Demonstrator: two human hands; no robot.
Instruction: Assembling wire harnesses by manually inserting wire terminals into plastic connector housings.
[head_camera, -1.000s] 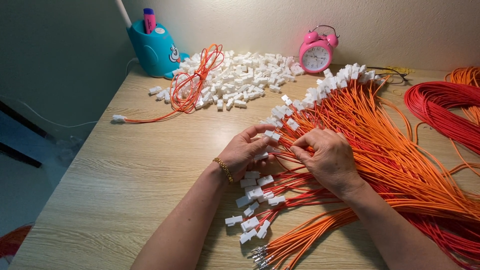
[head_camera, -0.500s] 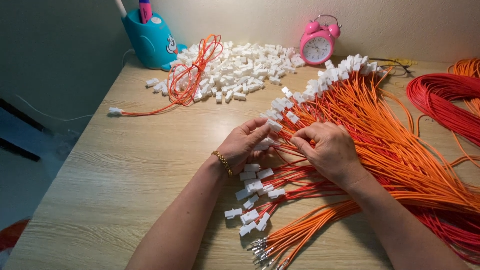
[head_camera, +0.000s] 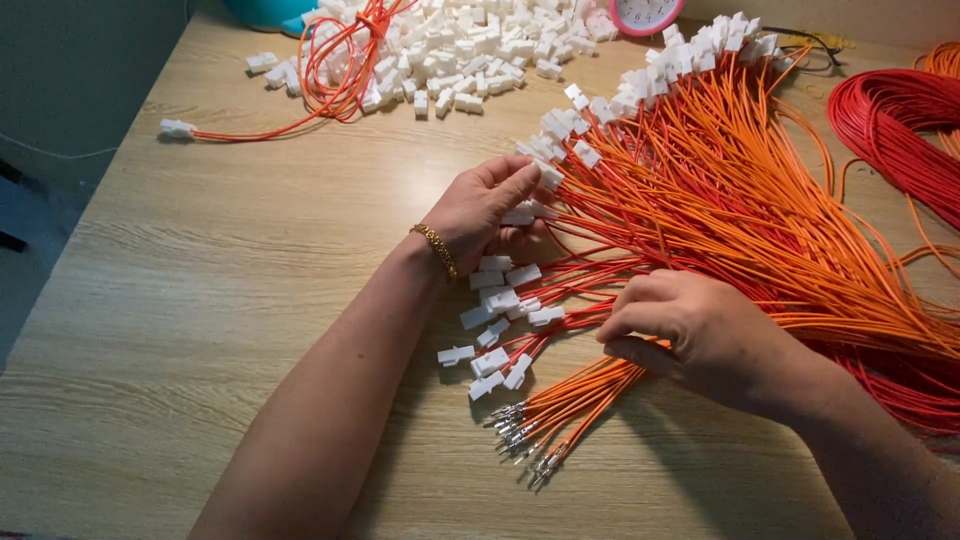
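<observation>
A wide fan of orange wires (head_camera: 760, 200) lies across the wooden table (head_camera: 220, 300). Many end in white plastic connectors (head_camera: 500, 300). My left hand (head_camera: 480, 215), with a gold bracelet, rests on the connector ends, thumb and fingers pinched around one white connector (head_camera: 520, 214). My right hand (head_camera: 690, 335) is lower and nearer to me. Its fingers are closed on a bundle of orange wires with bare metal terminals (head_camera: 530, 435). The palm hides where exactly it grips.
A heap of loose white connectors (head_camera: 470, 50) lies at the back, with a looped orange wire (head_camera: 335, 70) on its left side. A pink alarm clock (head_camera: 645, 10) and a teal container (head_camera: 265, 10) stand behind. Red wire coils (head_camera: 900, 120) lie at right. The table's left edge is close.
My right hand has moved away from my left hand, down toward me, onto the bare-ended wire bundle. My left hand stays at the connectors. The view has tilted downward.
</observation>
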